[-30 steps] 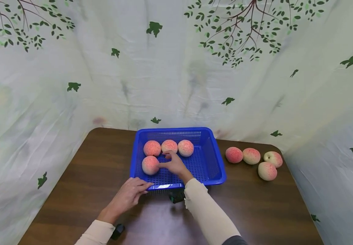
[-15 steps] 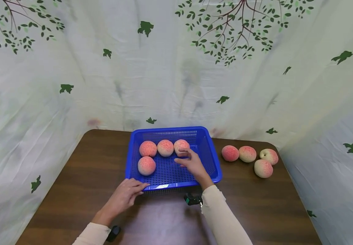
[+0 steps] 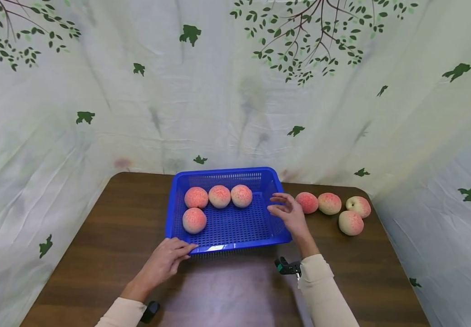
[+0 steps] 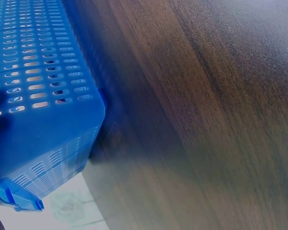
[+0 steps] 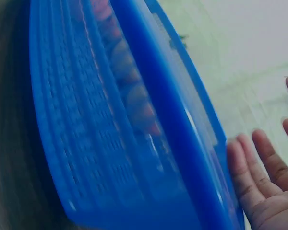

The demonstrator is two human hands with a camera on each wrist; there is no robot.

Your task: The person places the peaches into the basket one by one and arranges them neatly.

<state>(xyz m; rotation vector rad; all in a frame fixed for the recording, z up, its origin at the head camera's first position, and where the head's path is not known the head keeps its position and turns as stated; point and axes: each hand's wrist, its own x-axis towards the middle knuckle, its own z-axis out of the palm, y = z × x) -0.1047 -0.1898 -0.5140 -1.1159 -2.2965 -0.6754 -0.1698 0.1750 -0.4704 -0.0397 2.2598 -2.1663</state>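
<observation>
In the head view a blue plastic basket (image 3: 227,246) stands on the table, with several peaches inside: a row of three at the back, ending in one peach (image 3: 241,196), and another peach (image 3: 194,220) at front left. My left hand (image 3: 162,263) rests on the basket's front left rim, fingers over the edge. Above the basket's right rim hovers my right hand (image 3: 294,218), fingers loosely bent, holding nothing. Close to it on the table lies a red peach (image 3: 308,203). In the right wrist view the right hand's fingers (image 5: 273,167) are spread beside the basket's rim.
Right of the basket, several more peaches lie on the brown table (image 3: 92,236), among them a pale peach (image 3: 358,207) and a peach (image 3: 351,223) in front of it. A cloth backdrop (image 3: 219,100) with leaf prints hangs behind and at the sides.
My right hand has moved rightward from beside the front left peach, across the basket, to above its right rim. The left hand stays on the front rim.
</observation>
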